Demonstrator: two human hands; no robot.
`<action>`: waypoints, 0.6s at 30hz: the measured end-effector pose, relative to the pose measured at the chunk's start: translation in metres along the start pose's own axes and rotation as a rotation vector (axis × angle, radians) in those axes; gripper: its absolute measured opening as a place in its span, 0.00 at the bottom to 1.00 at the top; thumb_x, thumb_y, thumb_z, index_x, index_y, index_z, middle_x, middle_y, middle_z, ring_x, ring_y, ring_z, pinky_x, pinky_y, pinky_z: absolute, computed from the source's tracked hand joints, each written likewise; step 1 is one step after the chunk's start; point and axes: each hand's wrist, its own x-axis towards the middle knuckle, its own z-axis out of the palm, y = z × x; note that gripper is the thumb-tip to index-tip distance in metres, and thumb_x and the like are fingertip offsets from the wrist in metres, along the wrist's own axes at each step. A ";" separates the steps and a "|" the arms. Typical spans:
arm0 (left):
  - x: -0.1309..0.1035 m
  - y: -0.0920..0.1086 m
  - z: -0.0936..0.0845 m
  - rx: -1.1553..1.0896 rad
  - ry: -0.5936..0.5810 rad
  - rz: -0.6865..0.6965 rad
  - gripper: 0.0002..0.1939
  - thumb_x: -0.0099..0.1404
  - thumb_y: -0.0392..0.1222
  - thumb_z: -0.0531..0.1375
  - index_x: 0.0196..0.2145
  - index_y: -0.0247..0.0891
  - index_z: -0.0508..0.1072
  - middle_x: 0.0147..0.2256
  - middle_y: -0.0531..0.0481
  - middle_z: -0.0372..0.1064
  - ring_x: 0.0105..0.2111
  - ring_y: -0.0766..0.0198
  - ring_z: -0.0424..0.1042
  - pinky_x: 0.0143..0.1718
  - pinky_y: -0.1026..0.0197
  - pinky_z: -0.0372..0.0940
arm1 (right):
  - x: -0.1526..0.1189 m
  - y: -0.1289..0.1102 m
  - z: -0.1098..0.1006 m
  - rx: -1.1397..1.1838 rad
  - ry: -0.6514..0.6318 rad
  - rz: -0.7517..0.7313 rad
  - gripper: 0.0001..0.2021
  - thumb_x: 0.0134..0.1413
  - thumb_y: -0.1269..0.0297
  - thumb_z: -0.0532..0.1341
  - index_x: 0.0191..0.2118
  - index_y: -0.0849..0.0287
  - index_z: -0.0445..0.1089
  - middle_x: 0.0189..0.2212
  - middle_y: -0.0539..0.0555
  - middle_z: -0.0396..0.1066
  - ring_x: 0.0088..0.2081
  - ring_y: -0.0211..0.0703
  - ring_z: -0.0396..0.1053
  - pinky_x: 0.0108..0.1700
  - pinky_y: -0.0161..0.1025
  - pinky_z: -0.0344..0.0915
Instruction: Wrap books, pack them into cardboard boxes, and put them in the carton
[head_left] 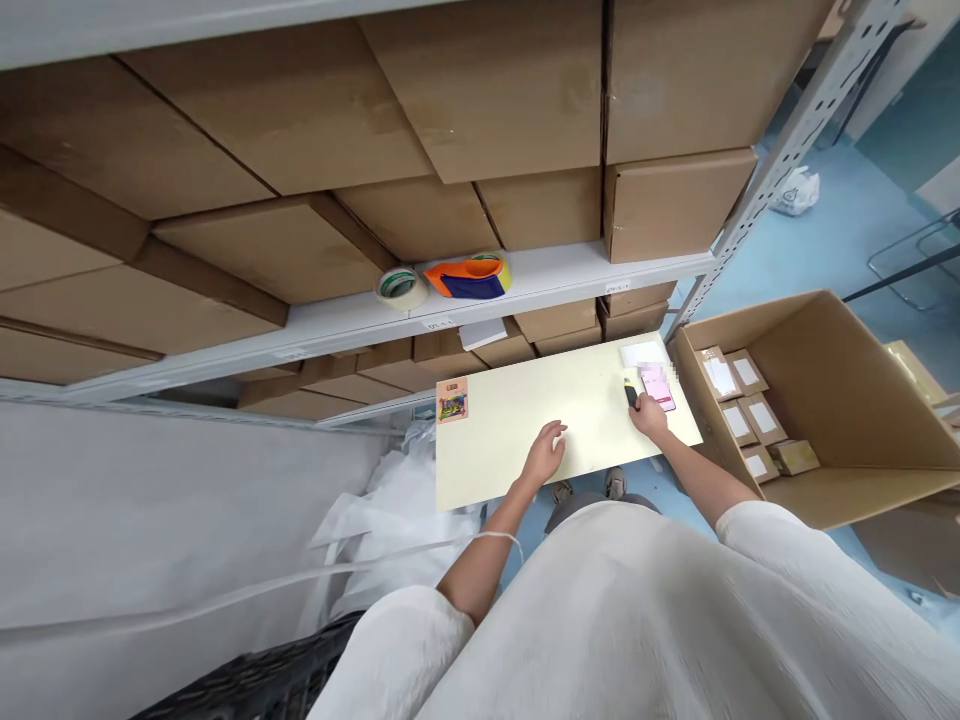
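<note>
1. Filling the far side: pale-grey perforated metal rack (562, 283) w/ stacked brown cardboard boxes (510, 90).
2. Big open brown cardboard bin (862, 390) at R, w/ small white-labelled cartons (763, 418) inside.
3. Long flat cream bench (517, 420) btwn rack & person.
4. L hand (545, 455): over bench, fingers loosely curled, nothing visible in it. R hand (647, 416): closed, gripping item 6.
5. Flat pink-screened phone (657, 388), beside R hand, near bench's R end.
6. Slim black-&-yellow tool (630, 392), poss. a cutter, in R hand over bench, near phone. Prob. light, stiff, tough, maybe slick; best held by black body, fingers clear of yellow end.
</note>
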 end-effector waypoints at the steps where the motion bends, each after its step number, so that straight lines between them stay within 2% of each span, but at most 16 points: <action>1: -0.003 -0.001 -0.001 0.006 -0.009 -0.010 0.20 0.74 0.38 0.55 0.59 0.45 0.77 0.67 0.43 0.69 0.54 0.57 0.79 0.62 0.48 0.73 | 0.000 0.005 0.006 -0.012 -0.011 0.005 0.04 0.70 0.64 0.61 0.45 0.57 0.68 0.48 0.61 0.75 0.45 0.50 0.73 0.38 0.40 0.59; 7: -0.014 -0.006 -0.007 0.034 -0.024 -0.039 0.19 0.74 0.38 0.55 0.58 0.45 0.77 0.66 0.42 0.70 0.54 0.58 0.79 0.62 0.48 0.73 | 0.005 0.015 0.026 -0.125 -0.050 -0.056 0.09 0.72 0.63 0.60 0.53 0.59 0.67 0.55 0.66 0.71 0.55 0.54 0.70 0.45 0.40 0.63; 12: -0.017 -0.006 -0.010 0.042 -0.015 -0.047 0.20 0.74 0.37 0.55 0.58 0.45 0.77 0.66 0.42 0.70 0.56 0.56 0.78 0.63 0.47 0.72 | 0.008 0.021 0.036 -0.198 -0.081 -0.106 0.13 0.71 0.64 0.59 0.57 0.60 0.68 0.57 0.68 0.69 0.58 0.58 0.68 0.50 0.44 0.65; 15: -0.018 -0.007 -0.012 0.032 -0.021 -0.043 0.20 0.74 0.37 0.54 0.58 0.44 0.77 0.66 0.42 0.70 0.57 0.56 0.78 0.63 0.47 0.72 | 0.005 0.021 0.037 -0.221 -0.063 -0.108 0.15 0.71 0.64 0.60 0.59 0.60 0.68 0.58 0.70 0.70 0.59 0.61 0.67 0.53 0.47 0.64; 18: -0.017 -0.008 -0.014 0.019 -0.017 -0.030 0.20 0.74 0.38 0.55 0.59 0.45 0.77 0.65 0.42 0.71 0.54 0.56 0.79 0.62 0.46 0.74 | 0.004 0.008 0.028 -0.226 0.007 -0.103 0.14 0.72 0.62 0.58 0.57 0.60 0.71 0.58 0.70 0.70 0.60 0.63 0.67 0.56 0.50 0.64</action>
